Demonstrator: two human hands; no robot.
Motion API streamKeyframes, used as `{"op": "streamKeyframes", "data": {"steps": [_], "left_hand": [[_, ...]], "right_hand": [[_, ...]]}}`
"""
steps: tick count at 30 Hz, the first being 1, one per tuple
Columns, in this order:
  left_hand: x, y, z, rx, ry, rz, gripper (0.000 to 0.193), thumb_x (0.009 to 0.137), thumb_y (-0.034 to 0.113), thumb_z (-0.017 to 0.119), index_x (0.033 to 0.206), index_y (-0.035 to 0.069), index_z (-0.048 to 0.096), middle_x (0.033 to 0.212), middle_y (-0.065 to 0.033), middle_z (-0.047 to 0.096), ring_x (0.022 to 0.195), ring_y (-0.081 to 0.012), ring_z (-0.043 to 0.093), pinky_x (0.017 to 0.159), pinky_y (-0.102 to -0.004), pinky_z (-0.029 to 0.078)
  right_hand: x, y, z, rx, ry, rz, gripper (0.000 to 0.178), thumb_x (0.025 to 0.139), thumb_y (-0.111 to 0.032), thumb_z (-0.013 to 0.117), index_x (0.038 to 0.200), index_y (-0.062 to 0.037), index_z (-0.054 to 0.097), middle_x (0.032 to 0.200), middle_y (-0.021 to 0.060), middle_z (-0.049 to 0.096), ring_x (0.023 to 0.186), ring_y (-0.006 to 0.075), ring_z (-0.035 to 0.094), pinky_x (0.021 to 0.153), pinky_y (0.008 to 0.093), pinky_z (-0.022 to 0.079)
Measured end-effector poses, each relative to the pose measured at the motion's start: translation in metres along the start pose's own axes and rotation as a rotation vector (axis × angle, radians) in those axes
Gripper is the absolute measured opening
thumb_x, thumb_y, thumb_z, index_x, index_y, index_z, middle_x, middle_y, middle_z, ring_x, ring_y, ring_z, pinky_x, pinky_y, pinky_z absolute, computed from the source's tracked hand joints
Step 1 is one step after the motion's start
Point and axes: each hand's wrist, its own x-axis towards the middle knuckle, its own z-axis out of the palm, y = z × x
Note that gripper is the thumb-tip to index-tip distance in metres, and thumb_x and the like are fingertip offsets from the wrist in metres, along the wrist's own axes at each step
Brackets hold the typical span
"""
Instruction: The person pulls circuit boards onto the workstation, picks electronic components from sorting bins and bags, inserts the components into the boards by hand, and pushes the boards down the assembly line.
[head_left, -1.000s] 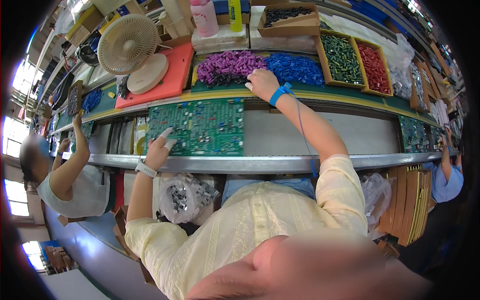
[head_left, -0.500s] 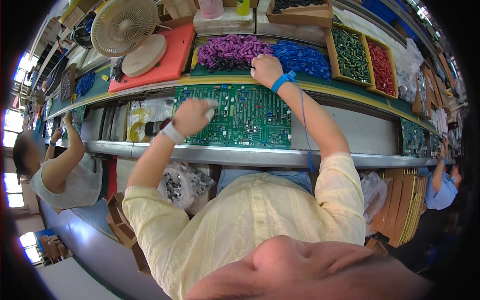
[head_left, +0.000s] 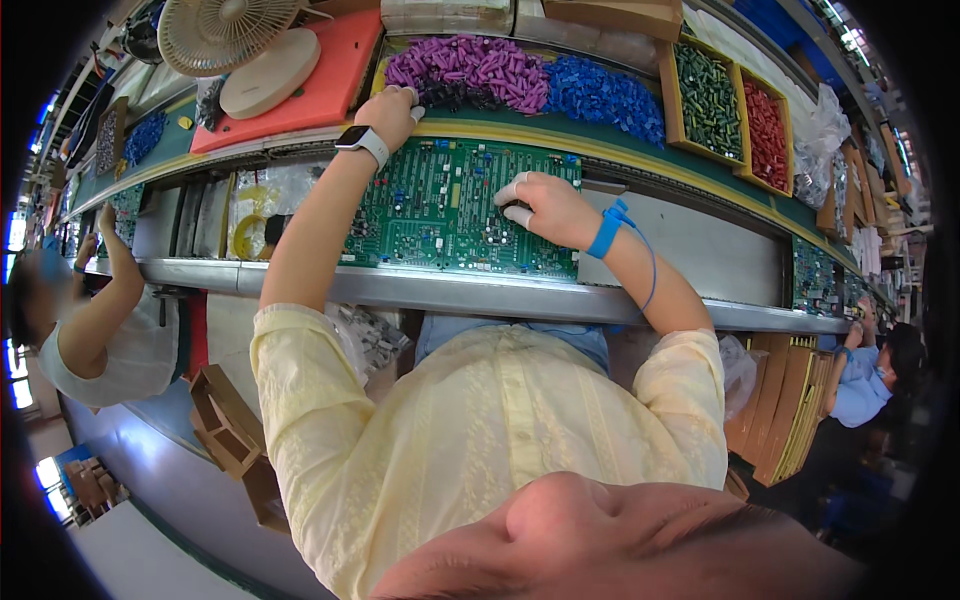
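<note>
A large green circuit board (head_left: 425, 222) crowded with small parts lies in front of me on the rail line. Over its right part is my right hand (head_left: 556, 210), thumb and fingers in white finger covers, bent together close to the board; whatever is between the tips is too small to name. My left hand (head_left: 390, 114) reaches past the board's far edge to the left end of the parts heap, beside black components (head_left: 452, 97) and purple components (head_left: 480, 70). Its fingers are curled, and their grip is hidden. A watch is on my left wrist, a blue corded strap on my right.
Blue components (head_left: 600, 98) lie right of the purple ones, then boxes of green parts (head_left: 710, 100) and red parts (head_left: 767, 135). A fan (head_left: 230, 40) stands far left by a red-orange board (head_left: 345, 75). A metal rail (head_left: 450, 290) runs before me. Co-workers sit at both sides.
My left hand has gone from above the board up to the heap of parts. My right hand has come back from the heap to the board. The view has shifted slightly.
</note>
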Motion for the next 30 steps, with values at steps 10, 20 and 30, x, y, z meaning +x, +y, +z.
{"op": "streamKeyframes", "data": {"steps": [10,20,30], "left_hand": [[-0.051,0.019,-0.026,-0.317,0.151,0.085,0.022,0.086,0.016,0.053,0.103,0.003,0.058,0.085,-0.0212,0.062,0.078,-0.0347,0.061,0.071,-0.0392,0.048],[-0.107,-0.002,-0.056,-0.479,-0.057,-0.017,0.02,0.083,0.009,0.057,0.101,0.0,0.057,0.083,-0.0146,0.065,0.075,-0.0226,0.064,0.068,-0.031,0.049],[-0.128,-0.013,-0.067,-0.334,-0.178,-0.022,0.016,0.077,0.009,0.062,0.092,0.003,0.063,0.081,-0.0146,0.064,0.071,-0.0243,0.062,0.066,-0.0322,0.048]], "right_hand": [[-0.002,0.001,0.003,-0.132,-0.092,0.129,0.014,0.077,-0.018,0.059,0.084,-0.0074,0.066,0.083,0.0119,0.062,0.081,0.0301,0.059,0.071,0.042,0.047],[0.0,0.002,0.008,-0.158,-0.114,0.2,0.014,0.077,-0.018,0.059,0.082,-0.0068,0.066,0.083,0.0122,0.063,0.08,0.031,0.06,0.069,0.0423,0.048],[0.0,0.003,0.009,-0.17,-0.114,0.121,0.014,0.076,-0.018,0.06,0.081,-0.0069,0.065,0.081,0.0122,0.062,0.08,0.0307,0.059,0.069,0.0428,0.047]]}}
